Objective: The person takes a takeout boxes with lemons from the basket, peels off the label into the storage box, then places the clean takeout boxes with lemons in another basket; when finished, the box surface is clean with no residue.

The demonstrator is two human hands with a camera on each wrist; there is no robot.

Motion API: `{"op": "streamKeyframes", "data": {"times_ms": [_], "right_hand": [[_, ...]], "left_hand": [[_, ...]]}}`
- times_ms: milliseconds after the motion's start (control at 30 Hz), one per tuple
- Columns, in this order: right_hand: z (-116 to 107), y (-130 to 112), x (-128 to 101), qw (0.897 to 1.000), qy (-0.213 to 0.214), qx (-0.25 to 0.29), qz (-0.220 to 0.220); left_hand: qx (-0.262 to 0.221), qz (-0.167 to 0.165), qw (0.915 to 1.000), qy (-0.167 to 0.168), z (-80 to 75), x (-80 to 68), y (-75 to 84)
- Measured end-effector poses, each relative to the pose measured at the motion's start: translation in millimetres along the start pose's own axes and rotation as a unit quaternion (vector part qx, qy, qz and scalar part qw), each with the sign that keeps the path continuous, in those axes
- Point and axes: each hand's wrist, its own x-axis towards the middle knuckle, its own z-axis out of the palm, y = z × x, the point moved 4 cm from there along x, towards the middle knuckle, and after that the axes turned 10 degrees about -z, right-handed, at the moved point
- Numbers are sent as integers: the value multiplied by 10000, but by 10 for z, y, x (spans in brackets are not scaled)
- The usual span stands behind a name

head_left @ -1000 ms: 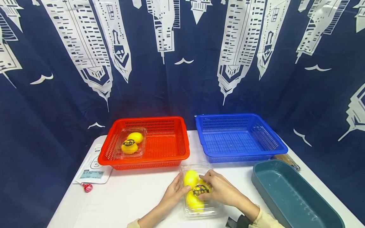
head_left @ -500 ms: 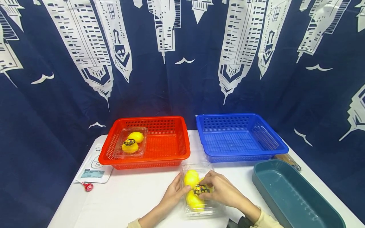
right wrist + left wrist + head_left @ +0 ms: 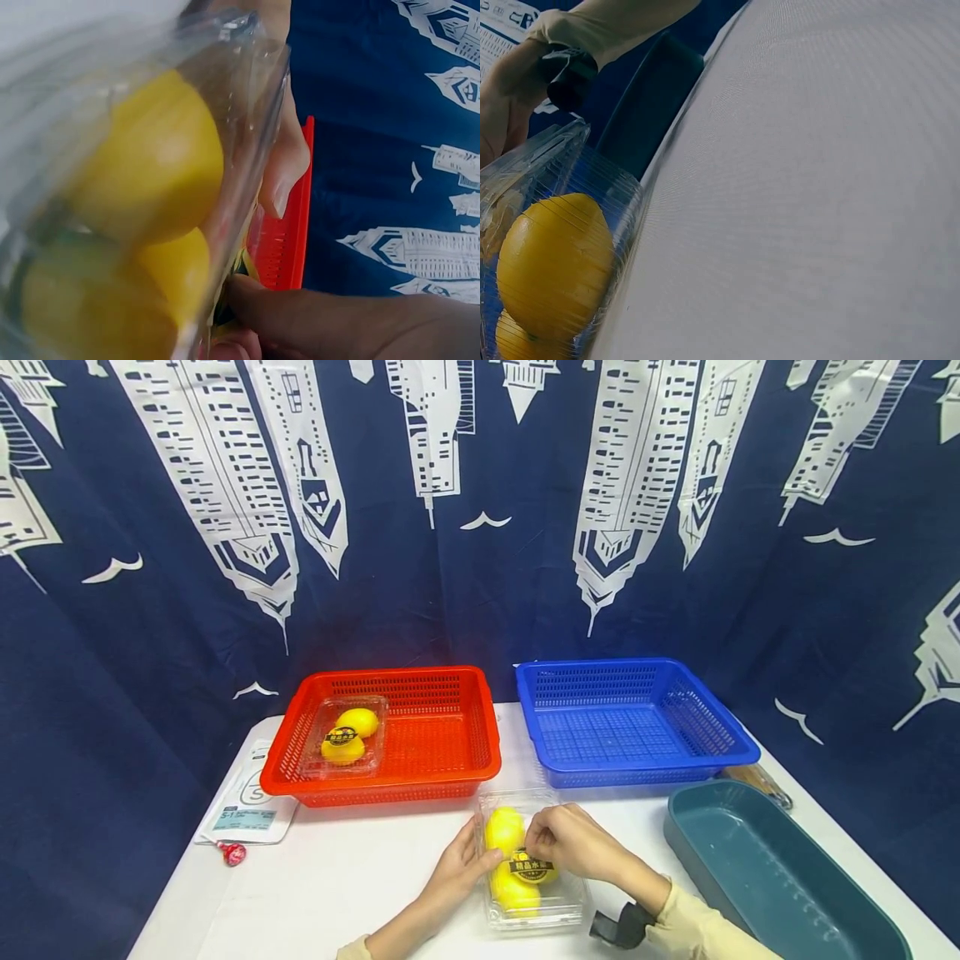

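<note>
Box (image 3: 562, 897) gripped by the left hand (image 3: 456, 862), label (image 3: 531, 866) seemingly pinched by the right hand (image 3: 576, 843); likely being stuck, smoothing called for.

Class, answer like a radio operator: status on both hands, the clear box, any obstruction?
Left hand grips left side of clear box. Right hand at black label, fingers curled, pinch unconfirmed. Yellow fruit inside. No obstruction seen.
</note>
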Motion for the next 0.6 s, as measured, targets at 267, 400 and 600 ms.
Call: {"op": "streamKeyframes", "data": {"times_ms": [267, 400, 600], "right_hand": [[-3, 56, 21, 9985, -297, 455, 66], [-1, 84, 14, 9964, -396, 750, 84], [18, 132, 3, 9938, -489, 984, 150]], "left_hand": [[-33, 24, 10000, -81, -8, 16, -14], [-40, 19, 9999, -131, -6, 14, -9], [-36, 87, 9999, -134, 0, 2, 8]]}}
